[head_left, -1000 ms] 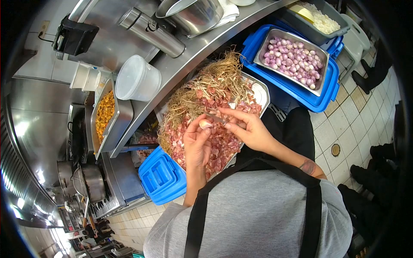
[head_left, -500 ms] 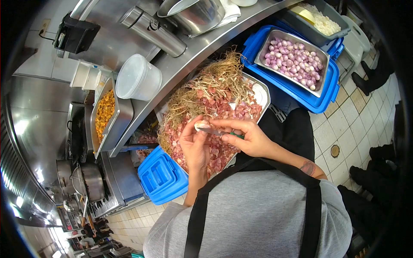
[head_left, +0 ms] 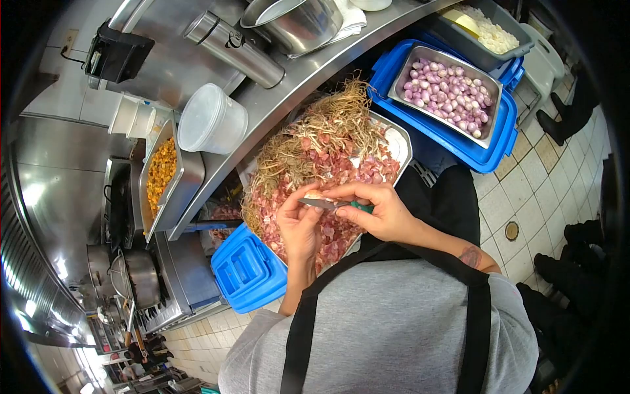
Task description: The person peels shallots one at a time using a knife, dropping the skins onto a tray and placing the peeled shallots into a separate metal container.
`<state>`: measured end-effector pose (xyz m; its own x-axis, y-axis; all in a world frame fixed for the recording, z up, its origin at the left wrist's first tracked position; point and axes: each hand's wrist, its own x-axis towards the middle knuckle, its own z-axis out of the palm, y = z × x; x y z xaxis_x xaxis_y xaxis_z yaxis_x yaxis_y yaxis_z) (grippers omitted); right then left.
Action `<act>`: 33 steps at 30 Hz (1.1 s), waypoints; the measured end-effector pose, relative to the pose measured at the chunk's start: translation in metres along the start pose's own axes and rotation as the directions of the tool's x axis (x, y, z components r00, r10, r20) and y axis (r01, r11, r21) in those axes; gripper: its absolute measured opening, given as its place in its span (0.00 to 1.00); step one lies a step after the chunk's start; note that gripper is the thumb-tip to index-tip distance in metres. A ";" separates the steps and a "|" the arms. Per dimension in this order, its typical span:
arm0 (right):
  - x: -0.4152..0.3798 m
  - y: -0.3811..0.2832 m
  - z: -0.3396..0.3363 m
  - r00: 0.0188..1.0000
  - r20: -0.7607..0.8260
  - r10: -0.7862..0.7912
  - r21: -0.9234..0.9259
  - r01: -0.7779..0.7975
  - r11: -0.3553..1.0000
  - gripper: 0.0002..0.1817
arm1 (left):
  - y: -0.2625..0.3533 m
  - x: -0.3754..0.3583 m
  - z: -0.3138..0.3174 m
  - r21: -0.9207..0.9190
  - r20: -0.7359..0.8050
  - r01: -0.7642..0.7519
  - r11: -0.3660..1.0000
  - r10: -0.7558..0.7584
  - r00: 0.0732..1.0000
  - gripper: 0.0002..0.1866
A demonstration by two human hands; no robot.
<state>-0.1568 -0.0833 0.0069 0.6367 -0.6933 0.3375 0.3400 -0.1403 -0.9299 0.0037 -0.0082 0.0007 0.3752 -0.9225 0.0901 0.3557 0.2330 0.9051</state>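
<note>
My left hand (head_left: pixel 300 222) pinches a small pale shallot (head_left: pixel 314 194) between thumb and fingertips. In my right hand (head_left: pixel 380 209) is a small paring knife (head_left: pixel 323 203) with a green handle (head_left: pixel 361 208); its blade lies against the near side of the shallot, and the right fingertips also reach the shallot. Below both hands, a large tray (head_left: pixel 408 148) is heaped with reddish shallot skins (head_left: pixel 341 238) and dry stringy roots (head_left: pixel 315 131). To the right, peeled purple shallots (head_left: pixel 446 92) fill a steel pan (head_left: pixel 491 134).
The steel pan rests on a blue lid (head_left: pixel 485 157). A grey tub (head_left: pixel 522 49) of white pieces is behind it. Along the steel counter (head_left: pixel 262 111) stand a plastic bucket (head_left: pixel 213 121), a flask (head_left: pixel 233 49) and a pot (head_left: pixel 295 29). Other people's legs (head_left: pixel 571 108) show at right.
The shallot has turned in my left fingers and the knife blade has shifted slightly left and down along it. Both hands stay over the tray.
</note>
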 end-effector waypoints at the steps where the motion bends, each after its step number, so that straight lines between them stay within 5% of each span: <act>1: -0.001 0.005 0.002 1.000 -0.011 -0.013 0.021 0.013 1.000 0.15 | 0.000 -0.001 0.001 -0.008 0.007 0.002 1.000 -0.002 1.000 0.19; 8: -0.001 0.009 0.003 0.999 -0.046 0.017 0.099 -0.013 0.995 0.13 | 0.000 -0.002 0.011 -0.012 -0.024 0.049 0.999 -0.049 0.999 0.21; 12: 0.000 0.006 -0.006 0.965 0.134 0.224 0.346 -0.257 0.902 0.12 | 0.004 0.000 0.014 0.038 -0.004 0.079 0.996 -0.079 0.997 0.22; 18: 0.003 0.004 -0.020 0.893 0.344 0.289 0.584 -0.445 0.679 0.12 | 0.020 0.001 0.006 0.089 0.258 0.187 0.978 -0.204 0.944 0.23; 22: 0.006 0.003 -0.017 0.956 0.129 0.263 0.496 -0.292 0.818 0.12 | 0.014 -0.001 0.011 0.054 0.271 0.155 0.986 -0.164 0.949 0.25; 25: 0.006 0.000 -0.015 0.977 -0.122 0.175 0.140 -0.158 0.977 0.11 | 0.011 0.000 0.011 0.060 0.226 0.137 0.989 -0.147 0.963 0.25; 27: 0.005 0.009 -0.015 0.981 -0.159 0.109 0.103 -0.093 0.990 0.12 | 0.011 0.002 0.011 0.098 0.205 0.092 0.991 -0.110 0.973 0.25; 33: 0.001 -0.012 -0.018 0.993 0.099 0.065 -0.062 -0.059 0.996 0.19 | 0.014 0.005 0.007 0.158 0.119 0.124 0.980 -0.143 0.983 0.24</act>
<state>-0.1726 -0.0953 0.0157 0.7228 -0.6278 0.2889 0.2581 -0.1426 -0.9555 0.0048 -0.0111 0.0166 0.2161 -0.9763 0.0081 0.2593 0.0653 0.9636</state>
